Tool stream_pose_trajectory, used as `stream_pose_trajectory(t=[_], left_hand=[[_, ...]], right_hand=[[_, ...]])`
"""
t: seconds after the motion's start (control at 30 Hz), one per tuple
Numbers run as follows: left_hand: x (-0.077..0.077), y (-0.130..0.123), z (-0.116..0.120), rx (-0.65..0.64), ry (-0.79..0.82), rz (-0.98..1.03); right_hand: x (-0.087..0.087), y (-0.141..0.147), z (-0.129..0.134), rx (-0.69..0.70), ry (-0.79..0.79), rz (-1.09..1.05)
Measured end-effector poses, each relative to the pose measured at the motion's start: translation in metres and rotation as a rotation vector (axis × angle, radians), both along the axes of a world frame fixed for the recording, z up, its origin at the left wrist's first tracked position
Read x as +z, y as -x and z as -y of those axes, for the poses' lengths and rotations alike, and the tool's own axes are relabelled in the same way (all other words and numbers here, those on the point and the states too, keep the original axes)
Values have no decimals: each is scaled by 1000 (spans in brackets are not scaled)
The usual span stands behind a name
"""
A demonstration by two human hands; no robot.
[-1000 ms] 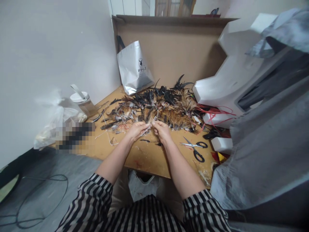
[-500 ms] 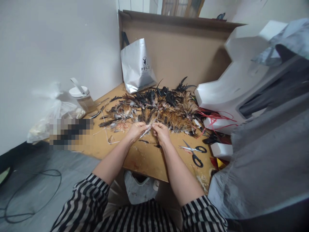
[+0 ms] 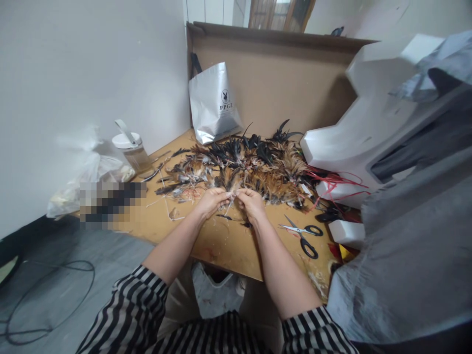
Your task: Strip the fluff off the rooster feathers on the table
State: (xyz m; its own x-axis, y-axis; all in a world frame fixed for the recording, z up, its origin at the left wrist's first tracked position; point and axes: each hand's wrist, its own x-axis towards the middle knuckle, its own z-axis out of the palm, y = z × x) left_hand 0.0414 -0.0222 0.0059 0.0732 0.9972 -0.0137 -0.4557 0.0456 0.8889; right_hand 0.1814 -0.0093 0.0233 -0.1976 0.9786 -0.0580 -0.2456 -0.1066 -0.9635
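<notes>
My left hand and my right hand meet fingertip to fingertip over the wooden table. Both pinch the base of a small feather bundle, whose brown and dark tips fan away from me. Pale quills or string hang below the fingers; which of the two is too small to tell. Rows of brown and black feathers lie just beyond my hands. Scissors with black handles rest with their blades apart, right of my right forearm.
A silver bag stands at the back against a cardboard panel. On the left are a lidded jar and a plastic bag. White foam, red strings and grey cloth bound the right side. A bin sits below the table edge.
The pale strand under my fingers now hangs more upright instead of slanting to the left. My hands stay together at the feather bundle. The whole view has shifted slightly.
</notes>
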Motion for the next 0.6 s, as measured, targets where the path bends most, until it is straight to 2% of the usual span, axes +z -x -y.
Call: stream_pose_trajectory(t=[0.6], left_hand=[[6,0,6,3,-14,-26]], right_hand=[[-1,0,1,68,-34,-33]])
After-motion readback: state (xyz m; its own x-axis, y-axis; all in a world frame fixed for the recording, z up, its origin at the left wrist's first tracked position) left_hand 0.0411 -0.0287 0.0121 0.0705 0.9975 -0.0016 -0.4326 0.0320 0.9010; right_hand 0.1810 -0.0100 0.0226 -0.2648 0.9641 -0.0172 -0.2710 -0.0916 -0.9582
